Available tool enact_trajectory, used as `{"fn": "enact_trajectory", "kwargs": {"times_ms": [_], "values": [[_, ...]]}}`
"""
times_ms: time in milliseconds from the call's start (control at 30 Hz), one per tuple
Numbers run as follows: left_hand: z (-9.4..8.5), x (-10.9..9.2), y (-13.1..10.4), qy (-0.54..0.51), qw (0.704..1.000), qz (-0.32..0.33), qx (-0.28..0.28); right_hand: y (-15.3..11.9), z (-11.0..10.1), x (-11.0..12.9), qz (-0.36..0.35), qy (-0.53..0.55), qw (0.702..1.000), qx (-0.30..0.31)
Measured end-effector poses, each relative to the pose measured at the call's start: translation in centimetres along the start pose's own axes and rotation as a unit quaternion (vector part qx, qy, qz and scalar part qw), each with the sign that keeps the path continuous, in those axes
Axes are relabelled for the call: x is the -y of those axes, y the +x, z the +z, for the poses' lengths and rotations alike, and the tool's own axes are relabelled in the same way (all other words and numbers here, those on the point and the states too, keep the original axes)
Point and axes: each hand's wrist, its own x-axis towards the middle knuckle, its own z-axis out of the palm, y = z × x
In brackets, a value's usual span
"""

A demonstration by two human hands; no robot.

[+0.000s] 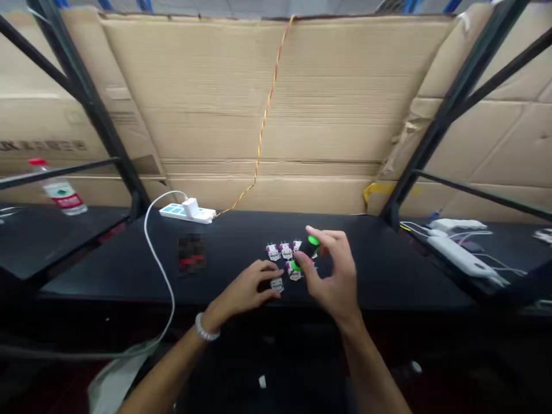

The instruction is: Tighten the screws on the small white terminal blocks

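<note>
In my right hand (334, 270) is a short black-and-green screwdriver (307, 248), gripped between thumb and fingers and tilted; its tip cannot be made out. The tool's lower green end is over a small white-and-purple part (295, 273) on the black table. My left hand (252, 284), with a beaded bracelet at the wrist, has thumb and fingers closed about a small grey part (276, 284) near the table's front edge. Just behind the hands, more white-and-purple parts (285, 250) lie in a row, partly covered by my right hand.
A white power strip (204, 215) with a plugged-in charger stands at the back left, its white cable looping down over the front edge. A blurred dark-and-red item (192, 254) lies left. Black metal posts (448, 109) flank the table (397, 259), with cardboard (328, 103) behind.
</note>
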Motion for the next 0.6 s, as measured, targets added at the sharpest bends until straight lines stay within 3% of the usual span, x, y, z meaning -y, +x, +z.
{"fn": "enact_trajectory", "kwargs": {"times_ms": [200,400,600], "values": [[0.08,0.20,-0.04,-0.001,1.000,0.002,0.000,-0.08,-0.17,0.22,-0.012,0.066,0.996,0.056],[0.03,0.19,-0.06,0.002,1.000,0.004,-0.003,-0.02,-0.18,0.57,-0.013,0.009,1.000,0.012],[-0.10,-0.14,-0.05,0.002,1.000,0.000,-0.002,-0.19,-0.13,0.16,-0.003,0.081,0.995,0.061]]}}
